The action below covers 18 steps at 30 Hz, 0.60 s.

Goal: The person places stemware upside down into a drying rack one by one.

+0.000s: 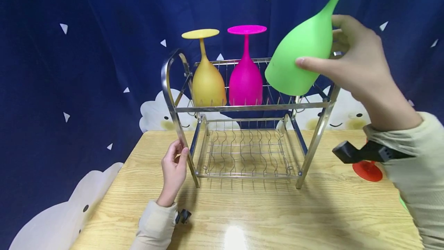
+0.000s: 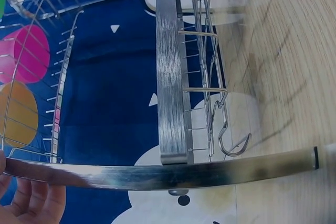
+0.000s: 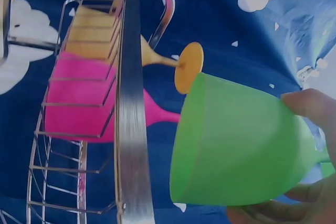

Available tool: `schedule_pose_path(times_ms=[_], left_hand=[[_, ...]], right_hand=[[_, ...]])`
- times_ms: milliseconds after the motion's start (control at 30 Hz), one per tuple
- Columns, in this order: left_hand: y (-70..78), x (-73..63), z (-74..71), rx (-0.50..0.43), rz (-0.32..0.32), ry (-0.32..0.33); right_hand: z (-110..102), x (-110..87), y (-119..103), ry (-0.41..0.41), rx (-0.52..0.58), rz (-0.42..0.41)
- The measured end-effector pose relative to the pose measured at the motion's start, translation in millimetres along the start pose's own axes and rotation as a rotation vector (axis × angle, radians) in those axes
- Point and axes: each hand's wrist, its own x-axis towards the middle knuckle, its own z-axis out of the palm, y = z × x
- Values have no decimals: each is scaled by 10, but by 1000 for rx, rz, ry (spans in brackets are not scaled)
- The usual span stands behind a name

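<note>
In the head view my right hand [image 1: 364, 57] grips a green plastic goblet [image 1: 301, 53] by its bowl, thumb in front and fingers behind. The goblet is tilted, mouth down and to the left, at the right end of the upper tier. A metal two-tier dish rack [image 1: 253, 107] stands on the table. In its upper tier a yellow goblet [image 1: 208, 80] and a pink goblet [image 1: 245, 80] rest upside down, side by side. My left hand [image 1: 174, 169] holds the rack's left front leg; the left wrist view shows fingers [image 2: 39, 198] around that metal bar.
The lower tier holds a wire basket [image 1: 246, 149]. Right of the rack, partly behind my right wrist, a red round base [image 1: 367, 171] is on the wooden table [image 1: 263, 211]. A dark blue curtain [image 1: 86, 68] with white triangles and clouds hangs behind.
</note>
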Motion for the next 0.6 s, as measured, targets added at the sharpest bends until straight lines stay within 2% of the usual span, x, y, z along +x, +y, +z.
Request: schedule_pose_path(times_ms=[133, 267, 433, 600], left_hand=[[4, -9, 1, 1, -9, 3], [33, -10, 10, 2, -5, -9], [45, -20, 17, 4, 7, -3], [38, -22, 44, -6, 16, -3]], right_hand=[[29, 121, -14, -55, -75, 16], [10, 242, 10, -155, -114, -12], [-32, 452, 92, -273, -110, -33], [-82, 601, 253, -340, -107, -63]])
